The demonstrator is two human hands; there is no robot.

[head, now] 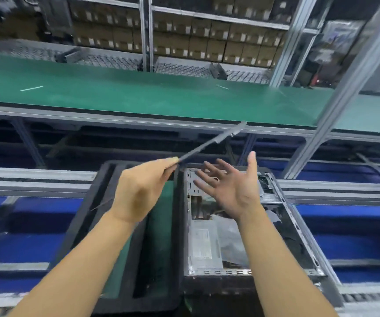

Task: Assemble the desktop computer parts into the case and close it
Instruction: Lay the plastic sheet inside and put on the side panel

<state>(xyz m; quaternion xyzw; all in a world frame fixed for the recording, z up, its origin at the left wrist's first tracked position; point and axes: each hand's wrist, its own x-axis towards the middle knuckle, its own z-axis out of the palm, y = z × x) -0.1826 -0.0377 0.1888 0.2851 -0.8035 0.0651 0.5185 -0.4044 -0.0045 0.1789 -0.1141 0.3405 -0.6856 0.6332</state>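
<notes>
An open desktop case (298, 236) lies on its side in front of me, with a silver power supply (204, 245) and a grey plastic bag (232, 241) inside. My left hand (138, 193) pinches the near end of a thin dark panel (212, 141), seen edge-on, which slants up and to the right above the case's far left corner. My right hand (232, 186) hovers over the case's far half, palm up, fingers spread, holding nothing. The view is motion-blurred.
A black foam tray (106, 179) with a green sheet in it lies left of the case. Beyond runs a green conveyor belt (138, 94) on an aluminium frame, with shelves of cardboard boxes (207, 44) behind. A slanted metal post (344, 88) stands at right. Blue bins sit below.
</notes>
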